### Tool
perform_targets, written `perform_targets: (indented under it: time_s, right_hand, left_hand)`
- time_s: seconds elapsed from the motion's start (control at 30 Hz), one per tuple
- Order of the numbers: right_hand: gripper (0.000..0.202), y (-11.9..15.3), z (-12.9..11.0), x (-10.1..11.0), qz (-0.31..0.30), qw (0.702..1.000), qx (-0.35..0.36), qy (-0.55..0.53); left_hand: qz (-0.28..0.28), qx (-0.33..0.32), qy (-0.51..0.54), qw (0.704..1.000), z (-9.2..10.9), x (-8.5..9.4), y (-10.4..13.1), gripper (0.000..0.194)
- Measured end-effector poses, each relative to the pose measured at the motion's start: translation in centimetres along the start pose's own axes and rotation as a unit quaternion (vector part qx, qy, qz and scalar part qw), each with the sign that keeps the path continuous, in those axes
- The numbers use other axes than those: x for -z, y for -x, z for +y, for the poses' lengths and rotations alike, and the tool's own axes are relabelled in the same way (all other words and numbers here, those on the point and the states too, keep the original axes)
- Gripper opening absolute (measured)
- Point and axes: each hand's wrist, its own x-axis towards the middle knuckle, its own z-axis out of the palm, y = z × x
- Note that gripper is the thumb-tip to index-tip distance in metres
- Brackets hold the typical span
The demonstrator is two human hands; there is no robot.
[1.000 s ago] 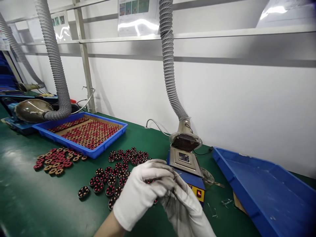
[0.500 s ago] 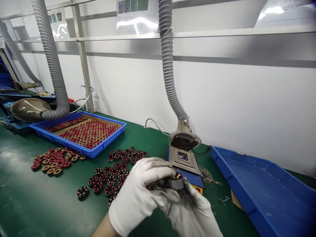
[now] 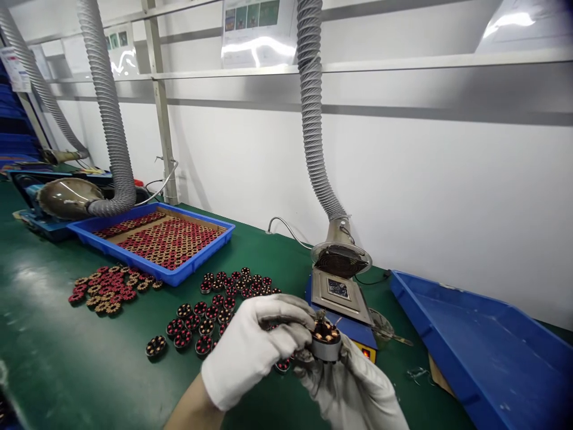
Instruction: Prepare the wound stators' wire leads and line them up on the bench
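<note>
A motor stator (image 3: 326, 346), a grey metal ring with copper coils inside, is held up in front of me between two white-gloved hands. My right hand (image 3: 353, 382) grips its ring from the right and below. From the left, the bent fingers of my left hand (image 3: 264, 340) close at the rim, by a thin wire end standing up at the top; the fingertips are partly hidden. Several similar black-rimmed stators (image 3: 206, 327) with red or copper coils lie behind my left hand on the green table.
Behind the hands stands a solder pot (image 3: 342, 292) under a fume hood (image 3: 341, 257) on a grey hose. To the right is a large blue tray (image 3: 487, 334). At left, another blue tray (image 3: 179, 275) bears rows of wound cores, with a loose pile of cores (image 3: 111, 289) before it.
The stator has turned so its coil face shows more, and sits slightly lower. My left fingers have shifted from around its side to the upper left rim. The view has swung slightly left.
</note>
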Motion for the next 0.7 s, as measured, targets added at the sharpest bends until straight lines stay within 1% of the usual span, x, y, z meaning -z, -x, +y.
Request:
perform_targets:
  time_s: [0.03,0.1,0.2,0.27,0.3,0.33,0.4,0.43,0.47,0.5,0.6,0.63,0.67,0.7]
  right_hand:
    - [0.03,0.0,0.0,-0.1,-0.003,1.0,0.006,0.011]
    - [0.031,0.1,0.0,-0.2,-0.007,0.999,0.013,0.041]
    - [0.032,0.2,-0.1,0.0,-0.006,0.997,0.015,0.074]
    - [0.034,0.3,-0.2,0.2,0.0,0.997,0.021,0.071]
    - [0.035,0.4,-0.2,0.2,0.002,0.997,0.025,0.066]
    - [0.036,0.4,-0.1,0.3,0.003,0.998,0.028,0.064]
    - [0.037,0.2,0.0,0.5,0.001,0.997,0.032,0.073]
    - [0.037,0.0,0.1,0.7,0.002,0.996,0.038,0.082]
    - [0.038,-0.3,0.2,1.0,0.009,0.994,0.051,0.091]
    - [0.038,-0.6,0.2,1.2,0.02,0.992,0.071,0.101]
    - [0.04,-1.3,0.1,1.8,0.077,0.974,0.158,0.143]
    - [0.041,-1.5,0.1,1.8,0.098,0.963,0.19,0.166]
    - [0.041,-1.5,0.2,1.7,0.116,0.948,0.222,0.194]
    - [0.041,-1.5,0.5,1.5,0.133,0.929,0.262,0.226]
  left_hand:
    - [-0.001,-0.014,0.011,1.0,-0.1,-0.2,0.0,0.025]
    - [0.016,-0.045,0.026,0.998,-0.3,-0.5,0.0,0.023]
    - [0.076,-0.105,0.054,0.99,-0.4,-0.1,0.2,0.016]
    - [0.117,-0.126,0.065,0.983,-0.2,0.3,0.3,0.019]
    - [0.122,-0.115,0.061,0.984,-0.1,0.5,0.4,0.021]
    - [0.111,-0.086,0.048,0.989,0.1,0.6,0.4,0.025]
    - [0.053,-0.016,0.014,0.998,0.2,0.3,0.5,0.029]
    - [0.026,-0.002,0.001,1.0,0.2,0.1,0.6,0.029]
    - [0.012,-0.012,-0.014,1.0,0.2,-0.2,0.7,0.027]
    - [0.013,-0.045,-0.034,0.998,0.2,-0.4,0.8,0.024]
    - [0.058,-0.175,-0.107,0.977,0.2,-0.7,1.1,0.017]
    - [0.075,-0.198,-0.123,0.97,0.2,-0.7,1.2,0.016]
    - [0.095,-0.201,-0.121,0.967,0.3,-0.6,1.2,0.015]
    - [0.114,-0.184,-0.101,0.971,0.4,-0.5,1.1,0.014]
